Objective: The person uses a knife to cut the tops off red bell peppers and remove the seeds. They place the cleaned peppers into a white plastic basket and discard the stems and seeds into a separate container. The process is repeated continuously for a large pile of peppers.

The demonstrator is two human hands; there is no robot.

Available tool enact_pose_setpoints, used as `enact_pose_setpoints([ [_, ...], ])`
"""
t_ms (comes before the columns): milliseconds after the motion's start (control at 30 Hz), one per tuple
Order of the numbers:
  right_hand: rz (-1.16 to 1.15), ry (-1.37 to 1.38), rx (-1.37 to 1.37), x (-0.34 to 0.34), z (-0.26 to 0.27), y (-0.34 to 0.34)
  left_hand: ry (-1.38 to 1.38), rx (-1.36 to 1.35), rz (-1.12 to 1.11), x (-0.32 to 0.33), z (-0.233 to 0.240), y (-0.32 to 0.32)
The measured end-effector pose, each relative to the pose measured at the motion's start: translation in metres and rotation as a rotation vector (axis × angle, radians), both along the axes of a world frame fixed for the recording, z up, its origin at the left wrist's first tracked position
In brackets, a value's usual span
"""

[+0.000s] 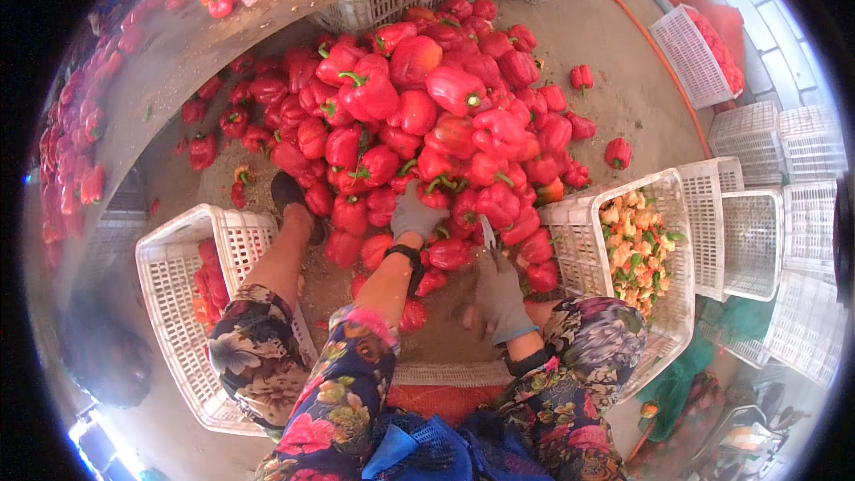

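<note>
My left hand (pixel 415 215), in a grey glove, reaches into the near side of a large heap of red bell peppers (pixel 434 97). Its thumb and fingers lie around a red bell pepper (pixel 433 196); whether they grip it is hidden. My right hand (pixel 499 290), gloved as well, holds a small knife (pixel 488 232) with its short metal blade pointing up toward the heap. That hand is just in front of the peppers, apart from my left. Cut pieces with green stems (pixel 634 247) fill part of a white plastic crate (pixel 682 327) on my right.
Another white crate (pixel 163 321) on my left holds red peppers (pixel 212 280). Several crates (pixel 751 234) stand at the right, near an orange hose (pixel 658 57). A curved-looking platform edge (pixel 194 73) with peppers runs along the upper left. Loose peppers (pixel 618 153) lie on the floor.
</note>
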State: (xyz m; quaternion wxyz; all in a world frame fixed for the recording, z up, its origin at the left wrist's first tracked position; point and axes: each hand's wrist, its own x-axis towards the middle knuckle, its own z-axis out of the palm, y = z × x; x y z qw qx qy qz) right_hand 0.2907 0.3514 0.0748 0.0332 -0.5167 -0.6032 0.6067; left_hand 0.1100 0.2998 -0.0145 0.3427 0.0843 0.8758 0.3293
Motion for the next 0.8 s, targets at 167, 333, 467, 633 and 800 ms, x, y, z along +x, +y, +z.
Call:
enact_pose_setpoints([
  [167,0.027,0.177,-0.288,-0.04,0.033,0.018,-0.512,0.898,0.179,0.002,0.033,-0.046],
  [333,0.721,-0.107,-0.032,-0.047,0.088,-0.008,-0.402,1.175,0.231,-0.003,0.113,-0.092],
  [467,0.688,0.2,0.163,0.015,0.117,-0.047,-0.582,1.425,0.197,-0.009,0.179,-0.132],
  [633,0.608,0.84,0.068,-0.04,0.184,-0.048,-0.807,1.32,0.199,0.046,0.239,-0.163],
  [800,0.807,0.692,0.362,-0.05,0.21,-0.088,-0.17,1.161,0.134,0.067,0.277,-0.199],
])
